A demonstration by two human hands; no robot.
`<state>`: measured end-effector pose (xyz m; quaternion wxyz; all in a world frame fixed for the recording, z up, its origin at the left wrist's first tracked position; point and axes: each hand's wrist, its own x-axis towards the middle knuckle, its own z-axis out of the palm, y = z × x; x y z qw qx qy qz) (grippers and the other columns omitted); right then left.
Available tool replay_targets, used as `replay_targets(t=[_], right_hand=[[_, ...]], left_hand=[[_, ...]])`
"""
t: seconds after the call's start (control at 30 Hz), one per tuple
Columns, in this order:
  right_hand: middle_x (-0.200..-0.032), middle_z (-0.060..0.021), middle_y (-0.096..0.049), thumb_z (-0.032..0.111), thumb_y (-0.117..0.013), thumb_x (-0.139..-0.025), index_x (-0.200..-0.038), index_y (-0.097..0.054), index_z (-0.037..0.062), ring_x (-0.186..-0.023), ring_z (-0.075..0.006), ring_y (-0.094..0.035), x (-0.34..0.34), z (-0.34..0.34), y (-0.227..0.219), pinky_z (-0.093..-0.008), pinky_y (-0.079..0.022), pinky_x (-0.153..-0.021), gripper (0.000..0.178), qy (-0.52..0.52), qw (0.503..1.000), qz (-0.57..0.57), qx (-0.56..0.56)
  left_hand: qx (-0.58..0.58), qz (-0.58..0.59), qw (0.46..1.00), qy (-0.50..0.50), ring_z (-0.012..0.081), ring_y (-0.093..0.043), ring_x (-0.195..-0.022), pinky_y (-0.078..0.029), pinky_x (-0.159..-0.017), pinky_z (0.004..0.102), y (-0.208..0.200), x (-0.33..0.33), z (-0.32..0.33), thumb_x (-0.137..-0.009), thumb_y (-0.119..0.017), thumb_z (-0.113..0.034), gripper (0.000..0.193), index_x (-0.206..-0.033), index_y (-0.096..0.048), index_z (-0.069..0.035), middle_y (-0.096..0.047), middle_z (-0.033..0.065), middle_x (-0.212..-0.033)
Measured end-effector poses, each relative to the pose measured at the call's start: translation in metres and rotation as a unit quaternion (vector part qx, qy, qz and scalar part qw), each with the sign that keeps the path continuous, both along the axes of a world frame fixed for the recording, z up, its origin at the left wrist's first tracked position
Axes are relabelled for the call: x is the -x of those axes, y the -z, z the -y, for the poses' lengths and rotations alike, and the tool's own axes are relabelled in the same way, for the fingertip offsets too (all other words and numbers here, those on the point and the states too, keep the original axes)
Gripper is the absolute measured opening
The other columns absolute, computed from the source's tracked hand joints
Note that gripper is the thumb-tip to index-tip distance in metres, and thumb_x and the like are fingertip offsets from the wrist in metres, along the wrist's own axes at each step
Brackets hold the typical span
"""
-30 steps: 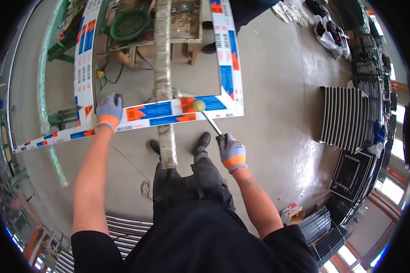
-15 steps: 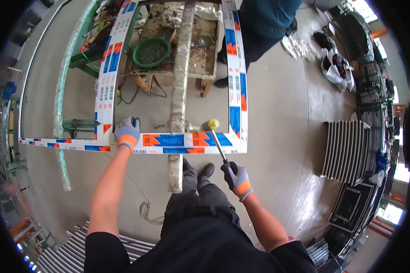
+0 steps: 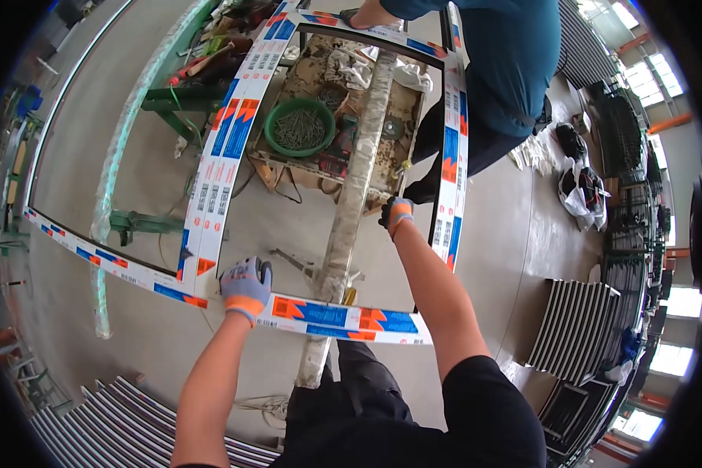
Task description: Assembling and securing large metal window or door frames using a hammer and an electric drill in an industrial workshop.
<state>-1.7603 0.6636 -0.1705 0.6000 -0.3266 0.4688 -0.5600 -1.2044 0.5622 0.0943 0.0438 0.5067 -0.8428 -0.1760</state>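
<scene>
A large window frame (image 3: 343, 316), covered in white protective film with blue and orange print, lies across two wrapped bars. My left hand (image 3: 246, 287), in a grey and orange glove, grips its near rail by the joint with the middle upright (image 3: 225, 168). My right hand (image 3: 398, 212), gloved alike, is closed and reaches forward over the opening of the right-hand section. It holds a mallet (image 3: 405, 165), whose small yellowish head shows beyond my fingers; most of the handle is hidden. A film-wrapped support bar (image 3: 359, 175) runs lengthwise under the frame, left of my right hand.
A co-worker in a teal top (image 3: 503, 66) bends over the far right, one hand on the far rail. Below the frame, a low worktable (image 3: 308, 66) carries a green bowl of screws (image 3: 300, 126). Stacked profiles (image 3: 573, 331) stand on the right, more at lower left.
My right hand has carried the mallet from the near rail forward into the frame's opening. My left hand stays at the joint. The view has shifted, and the co-worker's arm now reaches over the far rail.
</scene>
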Motion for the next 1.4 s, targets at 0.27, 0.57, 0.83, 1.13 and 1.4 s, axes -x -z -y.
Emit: replay_targets(t=[0.27, 0.57, 0.83, 1.13, 1.4], right_hand=[[-0.115, -0.0212, -0.059, 0.027, -0.056, -0.085, -0.119, -0.053, 0.0031, -0.106, -0.0364, -0.058, -0.190, 0.150, -0.061, -0.0450, -0.047, -0.090, 0.042, 0.273, 0.656, -0.546, -0.444], [-0.112, -0.0234, -0.062, 0.024, -0.057, -0.084, -0.115, -0.059, 0.0007, -0.104, -0.0360, -0.060, -0.106, 0.245, 0.025, -0.0412, -0.047, -0.089, 0.039, 0.148, 0.778, -0.594, -0.143], [-0.110, -0.0227, -0.063, 0.021, -0.057, -0.084, -0.113, -0.061, 0.0021, -0.103, -0.0353, -0.061, -0.116, 0.313, 0.075, -0.0411, -0.047, -0.089, 0.035, 0.049, 0.769, -0.636, -0.039], [-0.108, -0.0218, -0.064, 0.019, -0.057, -0.083, -0.110, -0.064, 0.0036, -0.101, -0.0345, -0.062, -0.055, 0.261, 0.072, -0.0409, -0.048, -0.088, 0.031, -0.050, 0.707, -0.704, 0.055], [-0.097, -0.0181, -0.068, 0.013, -0.054, -0.084, -0.100, -0.070, 0.0121, -0.089, -0.0329, -0.066, -0.044, 0.194, 0.056, -0.0400, -0.052, -0.078, 0.022, -0.211, 0.527, -0.823, -0.001]], left_hand=[[0.064, 0.067, 0.996, -0.002, 0.0325, -0.060, -0.091, -0.044, -0.085, 0.0444, -0.008, -0.069, 0.015, -0.085, -0.059, -0.031, 0.028, -0.098, -0.063, -0.007, -0.064, 0.0144, -0.095], [-0.051, 0.131, 0.990, 0.006, 0.0284, -0.058, -0.095, -0.043, -0.086, 0.0418, -0.012, -0.048, 0.022, -0.074, -0.065, -0.033, 0.031, -0.096, -0.064, -0.011, -0.063, 0.0098, -0.096], [-0.091, 0.107, 0.990, 0.021, 0.0261, -0.059, -0.082, -0.044, -0.075, 0.0396, -0.023, -0.042, 0.032, -0.071, -0.066, -0.030, 0.024, -0.087, -0.062, -0.013, -0.061, 0.0063, -0.083], [-0.092, 0.105, 0.990, 0.013, 0.0274, -0.059, -0.086, -0.044, -0.078, 0.0402, -0.016, -0.054, 0.023, -0.072, -0.066, -0.031, 0.027, -0.092, -0.063, -0.012, -0.062, 0.0081, -0.088], [0.024, 0.027, 0.999, 0.034, 0.0301, -0.059, -0.084, -0.045, -0.077, 0.0424, -0.019, -0.035, 0.029, -0.078, -0.063, -0.027, 0.021, -0.088, -0.062, -0.009, -0.063, 0.0101, -0.087]])
